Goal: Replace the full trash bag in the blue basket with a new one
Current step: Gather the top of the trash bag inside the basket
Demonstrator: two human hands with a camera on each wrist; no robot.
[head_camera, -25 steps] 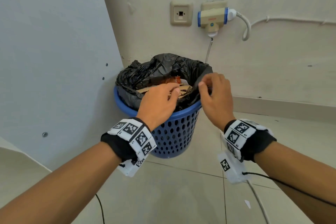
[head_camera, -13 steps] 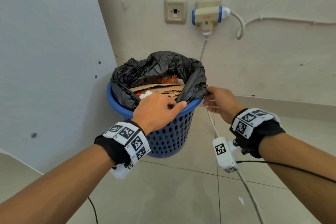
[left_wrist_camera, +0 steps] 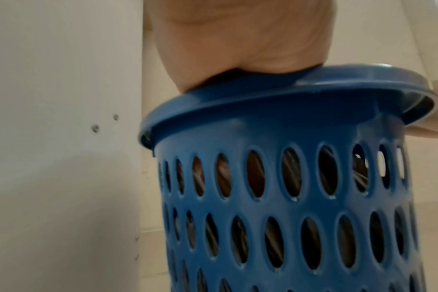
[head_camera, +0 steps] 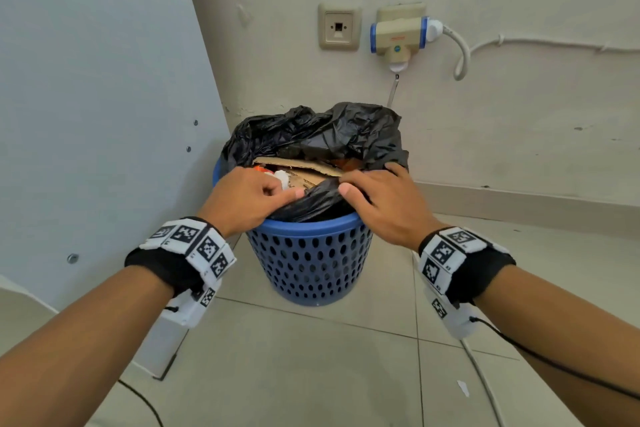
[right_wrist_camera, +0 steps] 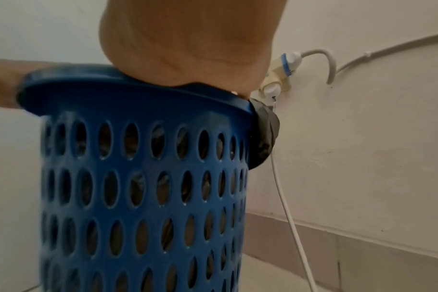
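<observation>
The blue basket [head_camera: 308, 260] stood on the floor tiles in the corner, the full black trash bag [head_camera: 322, 139] inside it. My left hand [head_camera: 247, 199] and right hand [head_camera: 381, 204] each had a grip pinching the bag's near edge at the rim.

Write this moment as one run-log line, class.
stage: gathering bag | left hand: grips black trash bag at near rim | right hand: grips bag | blue basket: on floor, bag inside
</observation>
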